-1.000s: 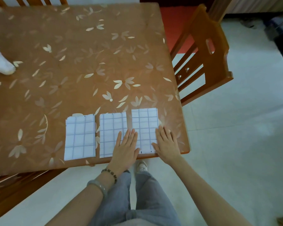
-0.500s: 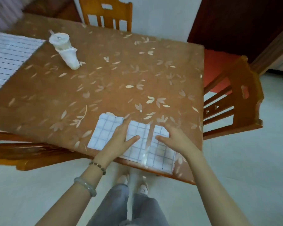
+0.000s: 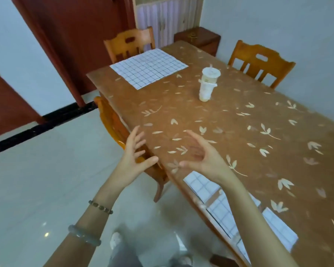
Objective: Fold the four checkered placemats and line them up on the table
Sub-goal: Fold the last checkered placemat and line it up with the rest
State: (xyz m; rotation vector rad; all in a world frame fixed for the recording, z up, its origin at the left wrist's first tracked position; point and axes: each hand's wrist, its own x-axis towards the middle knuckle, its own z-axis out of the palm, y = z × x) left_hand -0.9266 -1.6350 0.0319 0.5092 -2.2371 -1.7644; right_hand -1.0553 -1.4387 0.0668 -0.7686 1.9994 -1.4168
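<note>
1. Hovering above the near corner of the table [image 3: 239, 132], both hands hold nothing: left hand [image 3: 135, 157] has fingers spread wide, and right hand [image 3: 202, 158] is open w/ fingers loosely bent. Neither touches the top.
2. Task things: one unfolded checkered placemat [image 3: 148, 68] lies flat at the far corner, well apart from the hands. The folded placemats [image 3: 278, 228] sit in a row right at the near edge, partly hidden by the right forearm, so can't count them for sure.
3. Prob. next step is fetching the far mat. It's too far to reach from here w/o leaning or walking round.
4. Risk: leaning across puts the right forearm just over the folded row. A brush could skew the line or push a mat off the edge, since they lie so close to it.
5. Risk: the lidded cup [image 3: 208, 83] stands near the flat mat. An arm sweep or a dragged mat could tip it, and any spill would wet the mats.
6. Risk: the flat mat lies along the far edge, so a one-corner tug could slide it off to the floor.
7. Risk: the chair [image 3: 112, 122] tucked in at the left side could be bumped if walking round, jolting the table.
</note>
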